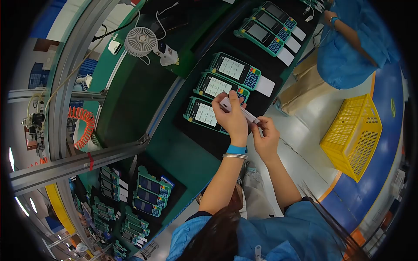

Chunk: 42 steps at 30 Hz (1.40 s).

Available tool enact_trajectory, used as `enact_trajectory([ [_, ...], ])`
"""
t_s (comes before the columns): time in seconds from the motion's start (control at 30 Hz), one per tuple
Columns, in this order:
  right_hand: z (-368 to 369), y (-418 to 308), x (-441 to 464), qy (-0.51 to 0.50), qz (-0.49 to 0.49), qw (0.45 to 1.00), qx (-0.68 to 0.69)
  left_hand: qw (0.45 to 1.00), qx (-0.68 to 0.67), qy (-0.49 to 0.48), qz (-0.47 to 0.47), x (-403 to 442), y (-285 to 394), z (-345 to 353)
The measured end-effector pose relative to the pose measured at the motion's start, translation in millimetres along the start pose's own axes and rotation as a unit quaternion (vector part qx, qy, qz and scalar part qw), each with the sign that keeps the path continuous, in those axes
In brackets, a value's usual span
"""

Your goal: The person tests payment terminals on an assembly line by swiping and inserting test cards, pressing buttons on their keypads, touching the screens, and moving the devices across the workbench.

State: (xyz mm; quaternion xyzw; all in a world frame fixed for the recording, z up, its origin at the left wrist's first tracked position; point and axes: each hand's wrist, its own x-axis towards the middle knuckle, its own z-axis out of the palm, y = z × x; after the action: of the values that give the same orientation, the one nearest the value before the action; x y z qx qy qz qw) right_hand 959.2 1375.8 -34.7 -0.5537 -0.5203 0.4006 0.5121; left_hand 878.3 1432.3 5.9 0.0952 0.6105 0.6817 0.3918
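Note:
My left hand (233,117) is closed around one end of a small bundle of what look like white cards (247,114). My right hand (265,135) pinches the other end between thumb and fingers. Just under and beside my left hand are three card payment terminals in green holders: a near one (203,114), a middle one (214,86) and a far one (232,67). Their screens are lit, and my hand partly hides the nearer two. From the far terminal's keypad end a white card (264,86) sticks out.
Further along the black mat are more terminals (260,32) with white cards. Several others (150,186) lie at lower left, past a metal frame bar (87,167). A small fan (140,42) is at upper left. A co-worker (352,43) and a yellow crate (352,135) are at right.

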Motion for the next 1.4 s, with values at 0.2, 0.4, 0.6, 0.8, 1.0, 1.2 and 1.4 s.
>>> enact_trajectory([
  [0.2, -40, 25, 14, 0.073, 0.138, 0.980, 0.127, 0.860, 0.384, 0.032, 0.335, 64, 28, -31],
  [0.4, -29, 58, 25, 0.016, 0.270, 0.955, 0.119, 0.762, 0.611, -0.184, 0.115, 112, 61, -62],
  [0.6, -31, 58, 29, 0.041, 0.248, 0.956, 0.148, 0.755, 0.618, -0.184, 0.119, 107, 59, -62],
  [0.8, -14, 28, 47, -0.015, 0.237, 0.971, 0.012, 0.724, 0.648, -0.187, 0.146, 97, 53, -58],
  [1.0, -30, -4, 30, -0.077, 0.014, 0.988, -0.132, 0.895, 0.375, -0.002, 0.241, 57, 53, -66],
  [1.2, 5, -41, -56, -0.166, 0.082, 0.976, 0.112, 0.994, 0.089, 0.025, 0.058, -24, 18, -57],
  [1.4, -11, 0, -56, 0.026, 0.107, 0.994, -0.004, 0.940, 0.226, 0.105, 0.234, 9, 8, -82],
])
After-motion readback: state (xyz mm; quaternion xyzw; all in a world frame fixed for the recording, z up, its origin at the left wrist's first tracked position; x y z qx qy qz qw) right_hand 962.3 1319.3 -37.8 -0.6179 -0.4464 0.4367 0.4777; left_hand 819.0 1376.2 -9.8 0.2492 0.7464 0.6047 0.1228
